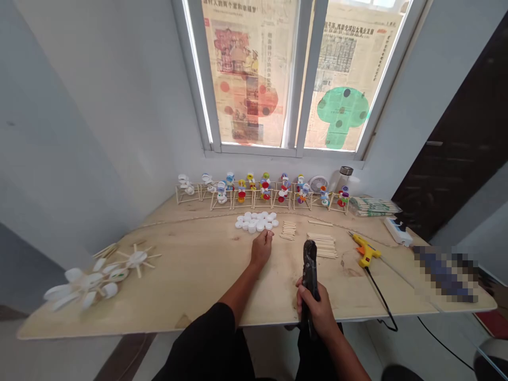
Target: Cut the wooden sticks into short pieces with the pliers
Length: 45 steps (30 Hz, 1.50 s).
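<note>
Black plier-like tool stands in my right hand, my fingers closed firmly around its grip. Its long axis runs almost upright, with the head pointing away from me toward 12 o'clock and the lower end dropping past the near edge of the desk. I cannot tell whether its tip is open or shut. My left hand rests palm down on the pale wooden desk, loosely curled and holding nothing, just short of a cluster of white plastic bottle caps at 12 o'clock. Small stacks of wooden craft sticks lie at about 1 o'clock, just beside my tool's head. A yellow hot glue gun lies farther right, around 2 o'clock, with a white power strip beyond it. Along the back of the desk runs a row of small figures built from colored caps on stick frames. At 10 o'clock, a blurred white wheel of spoon-shaped pieces lies near the left edge.
</note>
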{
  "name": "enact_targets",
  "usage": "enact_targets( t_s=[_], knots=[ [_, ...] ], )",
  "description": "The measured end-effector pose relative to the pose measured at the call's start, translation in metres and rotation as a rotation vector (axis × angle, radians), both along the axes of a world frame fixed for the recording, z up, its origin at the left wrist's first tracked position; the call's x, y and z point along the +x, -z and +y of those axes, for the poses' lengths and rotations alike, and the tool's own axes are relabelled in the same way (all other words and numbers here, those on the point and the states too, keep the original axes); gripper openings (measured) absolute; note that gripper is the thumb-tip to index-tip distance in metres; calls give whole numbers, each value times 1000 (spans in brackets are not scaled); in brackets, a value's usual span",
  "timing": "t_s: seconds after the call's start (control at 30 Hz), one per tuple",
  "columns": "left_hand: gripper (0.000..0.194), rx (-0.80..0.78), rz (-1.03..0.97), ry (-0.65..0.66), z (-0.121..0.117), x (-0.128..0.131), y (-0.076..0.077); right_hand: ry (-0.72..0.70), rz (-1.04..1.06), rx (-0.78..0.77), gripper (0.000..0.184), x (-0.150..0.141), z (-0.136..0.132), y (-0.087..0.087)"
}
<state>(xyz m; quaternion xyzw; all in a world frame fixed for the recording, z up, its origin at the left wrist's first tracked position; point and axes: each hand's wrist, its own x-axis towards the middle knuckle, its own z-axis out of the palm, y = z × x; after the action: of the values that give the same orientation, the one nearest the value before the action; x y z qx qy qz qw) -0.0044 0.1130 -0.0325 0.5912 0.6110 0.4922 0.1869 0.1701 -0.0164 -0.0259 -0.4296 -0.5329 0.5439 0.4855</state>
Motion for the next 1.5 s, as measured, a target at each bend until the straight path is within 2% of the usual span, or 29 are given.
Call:
enact_targets(
  t_s=[0.2, 0.43, 1.03, 1.3, 1.5],
  knots=[
    [31, 18, -17, -9, 3, 0, 6, -14, 45, -16, 37, 3, 2, 5],
    [31, 35, -10, -24, 5, 1, 10, -26, 59, 1, 32, 5, 0, 4],
    [28, 41, -36, 17, 2, 0, 10, -55, 79, 11, 23, 4, -2, -5],
    [29, 35, -51, 16, 3, -3, 12, -31, 77, -11, 27, 4, -2, -3],
    [36, 26, -27, 8, -2, -5, 5, 4, 118, -55, 30, 1, -3, -5]
  ],
)
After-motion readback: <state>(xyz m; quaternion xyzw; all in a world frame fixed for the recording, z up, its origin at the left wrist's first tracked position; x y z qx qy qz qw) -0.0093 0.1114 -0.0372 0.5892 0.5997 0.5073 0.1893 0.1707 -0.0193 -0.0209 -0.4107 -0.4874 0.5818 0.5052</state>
